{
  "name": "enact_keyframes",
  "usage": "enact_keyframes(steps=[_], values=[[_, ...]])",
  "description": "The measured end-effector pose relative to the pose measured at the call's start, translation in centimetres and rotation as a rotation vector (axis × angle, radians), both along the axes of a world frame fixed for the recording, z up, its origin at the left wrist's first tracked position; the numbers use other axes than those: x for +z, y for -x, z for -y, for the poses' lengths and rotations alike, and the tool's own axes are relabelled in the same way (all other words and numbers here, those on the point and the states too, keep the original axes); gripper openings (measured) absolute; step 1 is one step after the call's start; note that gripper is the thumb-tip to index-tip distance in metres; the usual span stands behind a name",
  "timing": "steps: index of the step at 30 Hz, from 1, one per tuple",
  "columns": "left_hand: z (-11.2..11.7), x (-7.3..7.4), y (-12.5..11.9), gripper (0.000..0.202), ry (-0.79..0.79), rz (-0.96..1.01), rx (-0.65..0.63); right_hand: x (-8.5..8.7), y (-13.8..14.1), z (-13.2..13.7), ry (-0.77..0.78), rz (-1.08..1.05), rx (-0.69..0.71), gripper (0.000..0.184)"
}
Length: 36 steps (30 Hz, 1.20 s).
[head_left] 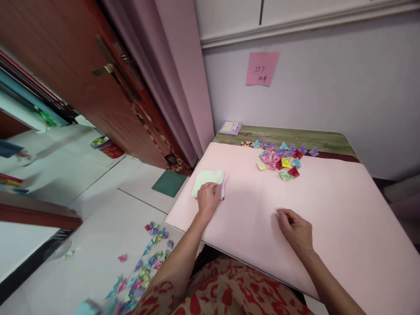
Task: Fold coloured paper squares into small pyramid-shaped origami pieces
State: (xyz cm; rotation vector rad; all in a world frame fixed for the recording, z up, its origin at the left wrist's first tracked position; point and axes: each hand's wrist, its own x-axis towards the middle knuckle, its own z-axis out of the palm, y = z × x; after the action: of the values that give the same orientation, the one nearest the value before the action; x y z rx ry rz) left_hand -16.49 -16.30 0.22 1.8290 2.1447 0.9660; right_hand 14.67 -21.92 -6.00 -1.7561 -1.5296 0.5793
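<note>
A small stack of square origami paper (pixel 207 176), pale green on top with pink, blue and red edges showing, lies on the left of the pink-covered table. Over its near right corner is my left hand (pixel 209 200), fingers bent and pinched at the paper's edge. My right hand (pixel 298 231) rests on the bare pink cover to the right, its fingers curled in with nothing visible in them. Farther back, several folded paper pieces (pixel 275 158) in purple, pink, red, yellow, blue and green lie in a loose pile.
A packet of paper (pixel 230 127) lies at the table's back left corner. A pink note (pixel 262 68) is stuck to the wall. Many folded pieces (pixel 144 275) lie scattered on the floor at the left, near a green mat (pixel 169 183) and a wooden door (pixel 82 57).
</note>
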Motion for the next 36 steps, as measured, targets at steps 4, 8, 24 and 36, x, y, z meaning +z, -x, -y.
enact_keyframes(steps=[4,8,24,36], values=[[-0.3,0.7,0.2,0.024,0.069,0.083,0.067,0.0,0.0,0.0,-0.003,0.012,0.004,0.033],[-1.2,0.3,1.0,0.018,0.106,0.329,0.168,0.0,0.0,0.0,-0.017,0.026,0.01,0.035],[-2.2,-0.5,2.6,0.013,0.07,0.904,0.305,-0.1,0.1,-0.1,-0.02,0.031,0.012,0.036],[-0.2,4.2,-2.9,0.018,-0.335,0.096,-0.44,1.5,1.2,-1.3,-0.094,-0.164,0.103,0.061]])
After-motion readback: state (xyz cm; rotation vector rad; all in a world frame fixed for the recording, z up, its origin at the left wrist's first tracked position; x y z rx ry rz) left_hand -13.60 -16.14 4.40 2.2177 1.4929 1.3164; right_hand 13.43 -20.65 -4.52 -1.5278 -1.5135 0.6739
